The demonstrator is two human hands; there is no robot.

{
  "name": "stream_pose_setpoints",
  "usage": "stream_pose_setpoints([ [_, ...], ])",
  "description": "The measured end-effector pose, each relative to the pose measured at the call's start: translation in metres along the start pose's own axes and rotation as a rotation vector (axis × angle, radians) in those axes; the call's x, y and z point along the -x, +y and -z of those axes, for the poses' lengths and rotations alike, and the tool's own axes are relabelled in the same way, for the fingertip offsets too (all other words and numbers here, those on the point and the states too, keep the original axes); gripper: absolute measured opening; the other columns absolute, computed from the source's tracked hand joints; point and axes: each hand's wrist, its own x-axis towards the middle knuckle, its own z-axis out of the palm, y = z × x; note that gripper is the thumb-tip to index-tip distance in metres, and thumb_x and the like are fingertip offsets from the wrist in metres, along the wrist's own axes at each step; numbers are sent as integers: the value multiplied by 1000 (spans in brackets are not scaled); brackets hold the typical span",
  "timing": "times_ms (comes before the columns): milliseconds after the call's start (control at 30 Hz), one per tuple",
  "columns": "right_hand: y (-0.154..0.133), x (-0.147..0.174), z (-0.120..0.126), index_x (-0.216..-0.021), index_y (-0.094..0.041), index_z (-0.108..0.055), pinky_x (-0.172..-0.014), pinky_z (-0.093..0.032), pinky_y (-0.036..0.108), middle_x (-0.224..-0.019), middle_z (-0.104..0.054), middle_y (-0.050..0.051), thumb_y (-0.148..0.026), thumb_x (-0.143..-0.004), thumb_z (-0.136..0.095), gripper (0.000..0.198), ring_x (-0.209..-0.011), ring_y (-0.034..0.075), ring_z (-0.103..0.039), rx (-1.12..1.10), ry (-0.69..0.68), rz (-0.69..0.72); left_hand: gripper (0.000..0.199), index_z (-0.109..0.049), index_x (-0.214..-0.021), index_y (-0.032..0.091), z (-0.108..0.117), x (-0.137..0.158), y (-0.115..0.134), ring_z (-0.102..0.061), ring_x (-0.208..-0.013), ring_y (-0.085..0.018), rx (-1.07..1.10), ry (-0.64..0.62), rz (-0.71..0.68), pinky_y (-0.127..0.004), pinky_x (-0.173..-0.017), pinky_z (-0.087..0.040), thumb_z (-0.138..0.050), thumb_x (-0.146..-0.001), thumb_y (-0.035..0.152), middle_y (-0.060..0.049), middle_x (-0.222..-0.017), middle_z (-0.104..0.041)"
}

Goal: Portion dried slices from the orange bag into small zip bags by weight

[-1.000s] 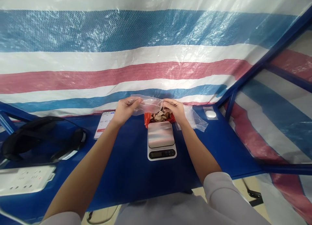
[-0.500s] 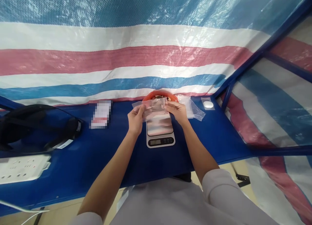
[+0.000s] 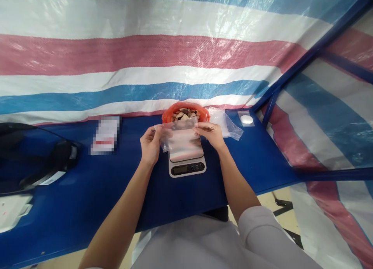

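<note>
Blue table (image 3: 247,160) — clear bag (image 3: 182,126) between the hands (image 3: 150,145) (image 3: 212,135), pinched by both, over the scale (image 3: 188,155)

Lighting, seen from where I stand: bright, diffuse, source out of view. Glare: white flecks on the striped sheet (image 3: 201,53), twelve to one o'clock. Sheen: pale bands on the scale's plate (image 3: 186,155), six o'clock. Clear bag (image 3: 180,132), centre: faint outline. Headset (image 3: 62,164), nine o'clock: dark, blurred. Phone (image 3: 105,135), nine o'clock: pixelated. Margins: wide-angle stretching.
</note>
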Motion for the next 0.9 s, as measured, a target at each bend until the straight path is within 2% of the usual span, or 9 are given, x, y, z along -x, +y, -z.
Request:
stream_pose_setpoints([
  [167, 3, 1, 3, -85, -20, -80, -66, -58, 34, -74, -74, 1, -48, -63, -88, 37, -67, 17, -68, 38, -15, 11, 37, -71, -84, 16, 9, -4, 3, -73, -70, -18, -102, -15, -41, -33, -76, -61, -82, -74, 49, -5, -80, -77],
  [300, 3, 2, 4, -87, -21, -81, -73, -60, 35, -80, -76, 1, -49, -63, -87, 38, -71, 18, -70, 59, -32, 14, 43, -69, -112, 15, 10, 2, 21, -75, -92, -21, -407, -120, -193, -35, -88, -58, -78, -80, 43, -9, -100, -78],
  [367, 2, 3, 4, -88, -21, -81, -75, -60, 35, -82, -77, 2, -49, -63, -88, 39, -72, 18, -70, 69, -55, 10, 48, -66, -121, 16, 7, 3, 32, -73, -99, -23, -599, -141, -308, -33, -86, -57, -74, -84, 44, -11, -110, -77],
  [500, -8, 5, 1, -90, -20, -81, -76, -61, 35, -82, -77, 2, -47, -65, -87, 38, -73, 18, -71, 105, -127, 28, 41, -71, -115, 17, -7, -6, 56, -71, -86, -22, -969, -385, -446, -31, -78, -54, -63, -90, 48, -9, -105, -77],
  [600, -20, 6, -2, -91, -20, -81, -74, -61, 35, -78, -76, 2, -45, -69, -85, 34, -74, 19, -71, 143, -193, 70, 39, -74, -105, 20, -21, -21, 72, -67, -74, -19, -1125, -617, -386, -30, -73, -49, -61, -90, 53, -5, -92, -77],
  [700, -32, 8, -3, -91, -20, -81, -76, -62, 36, -80, -77, 2, -42, -71, -85, 30, -77, 21, -73, 186, -209, 116, 38, -76, -90, 20, -33, -32, 85, -64, -71, -17, -1083, -811, -259, -27, -67, -47, -60, -89, 56, -2, -81, -74],
  [767, -39, 9, 0, -91, -20, -82, -80, -62, 37, -86, -79, 3, -42, -71, -84, 30, -81, 22, -74, 214, -193, 156, 37, -76, -87, 19, -39, -34, 88, -63, -69, -17, -956, -877, -143, -27, -65, -47, -64, -86, 55, -1, -78, -72],
  [833, -45, 10, 6, -92, -22, -82, -86, -61, 38, -93, -80, 4, -44, -71, -84, 30, -90, 24, -74, 228, -143, 196, 36, -77, -84, 18, -44, -32, 85, -62, -64, -16, -788, -833, -46, -27, -62, -49, -71, -82, 53, -2, -74, -71],
  [900, -47, 11, 14, -93, -23, -81, -95, -59, 39, -103, -80, 5, -46, -72, -84, 31, -101, 25, -73, 228, -44, 233, 35, -78, -80, 18, -49, -26, 77, -63, -61, -17, -611, -701, -14, -28, -60, -51, -77, -77, 53, -4, -71, -71],
])
